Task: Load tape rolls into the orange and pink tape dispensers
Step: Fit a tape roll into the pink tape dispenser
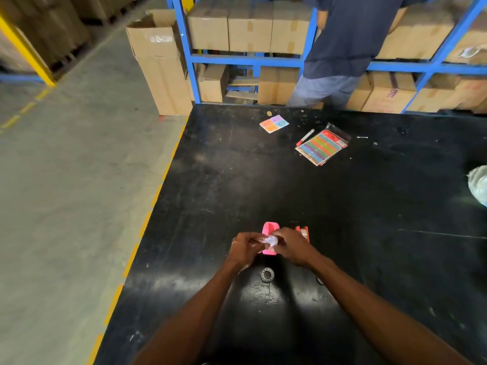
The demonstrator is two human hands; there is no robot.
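Observation:
The pink tape dispenser stands on the black table, partly hidden behind my hands. Just right of it the orange tape dispenser shows behind my right hand. My left hand and my right hand meet above the pink dispenser, both pinching a small clear, crinkled piece of plastic wrap. A loose tape roll lies flat on the table below my hands, touched by neither.
Farther back lie a pack of coloured strips, a red pen and sticky notes. A plastic bag sits at the right edge. A person stands at the blue shelving with cardboard boxes. The table's left edge drops to the floor.

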